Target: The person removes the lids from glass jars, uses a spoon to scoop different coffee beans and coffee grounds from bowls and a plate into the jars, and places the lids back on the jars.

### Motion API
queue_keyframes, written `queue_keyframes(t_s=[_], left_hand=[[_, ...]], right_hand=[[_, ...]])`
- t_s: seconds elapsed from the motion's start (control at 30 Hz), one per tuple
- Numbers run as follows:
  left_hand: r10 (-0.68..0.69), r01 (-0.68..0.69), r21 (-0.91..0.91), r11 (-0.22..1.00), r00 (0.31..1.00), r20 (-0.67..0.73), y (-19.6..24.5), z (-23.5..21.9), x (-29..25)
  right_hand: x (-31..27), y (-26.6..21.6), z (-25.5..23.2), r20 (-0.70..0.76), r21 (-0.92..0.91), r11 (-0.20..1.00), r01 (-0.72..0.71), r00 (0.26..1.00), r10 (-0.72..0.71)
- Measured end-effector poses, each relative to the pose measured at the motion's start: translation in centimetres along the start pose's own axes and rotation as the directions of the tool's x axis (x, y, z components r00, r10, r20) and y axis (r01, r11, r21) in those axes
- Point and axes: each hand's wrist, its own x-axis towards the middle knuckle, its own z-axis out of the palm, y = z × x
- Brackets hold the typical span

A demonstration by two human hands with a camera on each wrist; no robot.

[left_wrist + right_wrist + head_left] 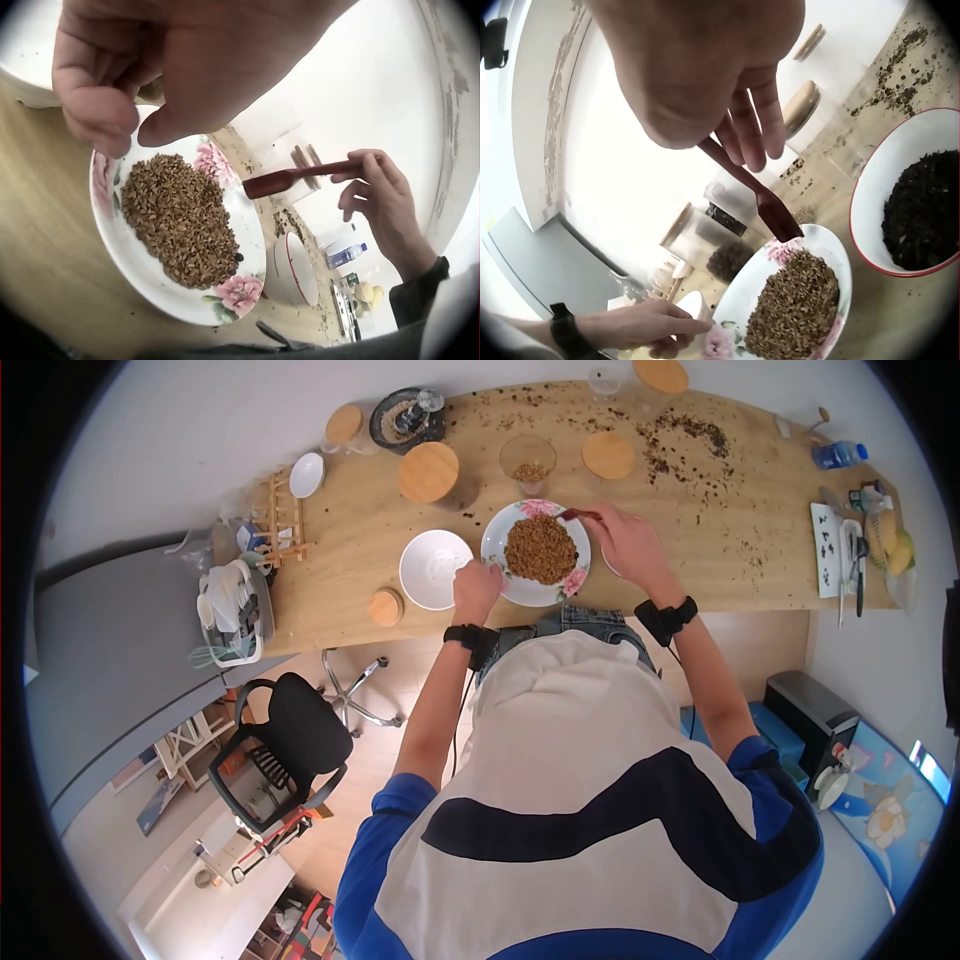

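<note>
A white plate with pink flowers [533,596] carries a heap of brown grains [540,548], also seen in the left wrist view [180,225]. At its left rim, my left hand [477,592] pinches the edge between thumb and curled fingers [97,112]. My right hand [635,550] grips the handle of a reddish-brown wooden scoop [573,514]. In the right wrist view the scoop's head [776,214] hangs over the plate's far rim, above the flowers. No grains show in the scoop [270,182].
A white bowl [430,570] stands left of the plate; a red-rimmed bowl [866,202] with dark leaves is at its right. Beyond are wooden-lidded jars [430,472], a clear cup of grains [528,460] and a mortar [385,422]. Dark bits are scattered at the back right.
</note>
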Motion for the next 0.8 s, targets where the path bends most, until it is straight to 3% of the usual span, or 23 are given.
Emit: queue_keyframes(t_s=[0.03, 0.1, 0.17, 0.23, 0.27, 0.3, 0.33, 0.4, 0.43, 0.5, 0.57, 0.63, 0.67, 0.73, 0.77, 0.8], left_hand=[[-0.003, 0.003, 0.0, 1.0, 1.0, 0.001, 0.5, -0.6, -1.0], [-0.167, 0.201, -0.137, 0.97, 0.959, 0.229, 2.2, -2.3, -2.9], [-0.118, 0.174, -0.192, 0.966, 0.955, 0.273, 0.7, -0.9, -2.8], [-0.064, 0.148, -0.254, 0.956, 0.948, 0.311, -0.9, 1.0, -2.4], [-0.058, 0.307, -0.537, 0.786, 0.901, 0.431, -1.4, 1.9, -2.3], [-0.004, 0.461, -0.725, 0.512, 0.845, 0.535, -2.0, 2.6, -2.1], [-0.003, 0.462, -0.725, 0.511, 0.845, 0.535, -2.0, 2.9, -1.9], [-0.002, 0.304, -0.804, 0.512, 0.936, 0.352, -2.2, 3.4, -1.5], [-0.005, 0.306, -0.804, 0.51, 0.936, 0.353, -2.5, 3.7, -1.2], [-0.017, 0.233, -0.711, 0.664, 0.954, 0.298, -3.3, 3.9, -0.4], [-0.016, 0.225, -0.689, 0.689, 0.955, 0.296, -2.8, 3.1, -0.5], [-0.02, 0.219, -0.667, 0.712, 0.956, 0.292, -2.2, 2.2, -0.9], [-0.022, 0.213, -0.679, 0.703, 0.96, 0.278, -1.7, 1.8, -1.3], [-0.025, 0.207, -0.689, 0.694, 0.964, 0.264, -1.5, 1.7, -1.5], [-0.015, 0.182, -0.674, 0.716, 0.969, 0.246, -1.5, 1.8, -1.4], [-0.005, 0.158, -0.657, 0.737, 0.974, 0.229, -1.5, 1.8, -1.4]], right_hand=[[0.0, 0.3, 0.5, 0.059, -0.06, 0.979, 0.196, 0.98, -0.192], [0.0, 1.1, 1.1, 0.108, -0.044, 0.97, 0.24, 0.966, -0.234], [-0.2, 1.3, 1.5, 0.159, -0.024, 0.959, 0.283, 0.948, -0.276], [-0.4, 1.5, 1.6, 0.196, -0.027, 0.977, 0.211, 0.96, -0.202], [-0.5, 1.7, 1.8, 0.201, -0.028, 0.977, 0.212, 0.958, -0.203], [-0.7, 2.0, 2.0, 0.193, -0.013, 0.991, 0.131, 0.973, -0.126], [-0.7, 1.9, 1.9, 0.183, 0.001, 0.999, 0.049, 0.982, -0.049], [-0.6, 1.9, 1.6, 0.137, -0.014, 0.999, 0.041, 0.99, -0.039], [-0.5, 1.7, 1.4, 0.089, -0.026, 0.999, 0.033, 0.996, -0.03], [-0.6, 1.9, 1.5, 0.085, -0.06, 0.997, 0.044, 0.996, -0.038], [-0.9, 2.3, 1.9, 0.08, -0.095, 0.994, 0.052, 0.996, -0.045], [-1.3, 3.1, 3.0, 0.096, -0.043, 0.992, -0.115, 0.988, 0.119], [-1.3, 3.5, 3.4, 0.1, -0.041, 0.993, -0.113, 0.988, 0.116], [-1.2, 4.0, 4.0, 0.196, 0.108, 0.946, -0.304, 0.94, 0.28], [-1.0, 3.9, 4.2, 0.196, 0.109, 0.946, -0.304, 0.94, 0.279], [-1.0, 3.8, 4.6, 0.258, 0.263, 0.855, -0.447, 0.886, 0.384]])
